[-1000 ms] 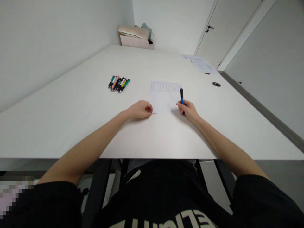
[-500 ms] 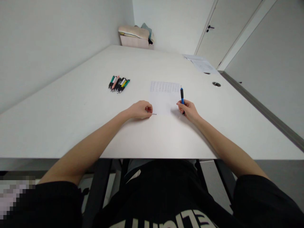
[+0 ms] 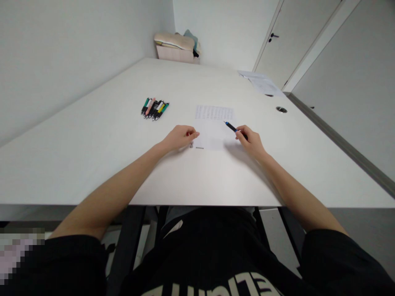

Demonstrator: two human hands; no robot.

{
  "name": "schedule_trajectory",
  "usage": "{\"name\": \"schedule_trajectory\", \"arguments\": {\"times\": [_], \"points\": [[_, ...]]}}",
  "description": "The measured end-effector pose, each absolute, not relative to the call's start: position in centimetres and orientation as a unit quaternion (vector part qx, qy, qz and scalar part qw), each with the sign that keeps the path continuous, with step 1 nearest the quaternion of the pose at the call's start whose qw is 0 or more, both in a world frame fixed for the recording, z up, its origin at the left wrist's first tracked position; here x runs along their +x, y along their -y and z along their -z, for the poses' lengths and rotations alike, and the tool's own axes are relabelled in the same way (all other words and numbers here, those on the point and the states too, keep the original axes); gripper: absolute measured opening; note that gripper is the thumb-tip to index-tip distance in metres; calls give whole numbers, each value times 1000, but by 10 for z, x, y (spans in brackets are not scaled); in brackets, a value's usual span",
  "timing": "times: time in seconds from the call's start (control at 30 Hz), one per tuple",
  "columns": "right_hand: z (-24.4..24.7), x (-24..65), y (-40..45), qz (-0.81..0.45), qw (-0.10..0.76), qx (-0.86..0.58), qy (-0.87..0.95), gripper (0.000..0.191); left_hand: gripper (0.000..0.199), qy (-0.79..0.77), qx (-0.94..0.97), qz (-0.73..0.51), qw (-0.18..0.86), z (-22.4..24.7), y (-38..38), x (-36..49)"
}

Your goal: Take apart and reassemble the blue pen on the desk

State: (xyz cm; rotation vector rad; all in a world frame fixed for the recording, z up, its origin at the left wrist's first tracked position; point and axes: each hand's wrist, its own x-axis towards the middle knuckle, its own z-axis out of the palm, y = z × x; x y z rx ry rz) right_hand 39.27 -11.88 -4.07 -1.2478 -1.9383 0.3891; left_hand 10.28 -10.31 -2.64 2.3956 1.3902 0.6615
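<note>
My right hand [image 3: 250,142] holds a blue and black pen [image 3: 231,126], tilted with its thin end toward the upper left above the sheet. On the table in front of me lies a white sheet of paper [image 3: 212,133] with rows of small print along its far part. At the sheet's left edge my left hand [image 3: 180,137] is bent, thumb and forefinger brought together; whatever may be between them is hidden. Just below those fingers is a small shiny metal piece [image 3: 191,144]. Beside it, a short thin grey piece [image 3: 199,148] lies near the sheet's front edge.
A cluster of several pens [image 3: 154,109] in green, white, pink, black and yellow lies to the left on the white table [image 3: 92,152]. More papers [image 3: 262,83] are at the far right, near a round cable hole [image 3: 281,109]. A box with cushions [image 3: 175,49] stands beyond the far edge.
The pen in my right hand has swung from nearly upright to slanting left. My left hand has risen slightly away from the thin grey piece, exposing the metal piece beneath it.
</note>
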Motion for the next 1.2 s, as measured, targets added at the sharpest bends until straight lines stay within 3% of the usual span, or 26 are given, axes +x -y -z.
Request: {"name": "schedule_trajectory", "arguments": {"times": [0.17, 0.33, 0.67, 1.2], "points": [[35, 389, 127, -34, 292, -474, 830, 21, 30, -463, 816, -330, 101, 24, 105, 106], [32, 381, 133, 16, 251, -458, 853, 22, 24, -411, 826, -365, 122, 17, 117, 117], [30, 375, 138, 40, 234, -440, 866, 21, 27, -322, 876, -330, 144, 19, 132, 129], [31, 375, 138, 31, 251, -448, 858, 20, 24, -342, 874, -322, 127, 22, 130, 127]]}}
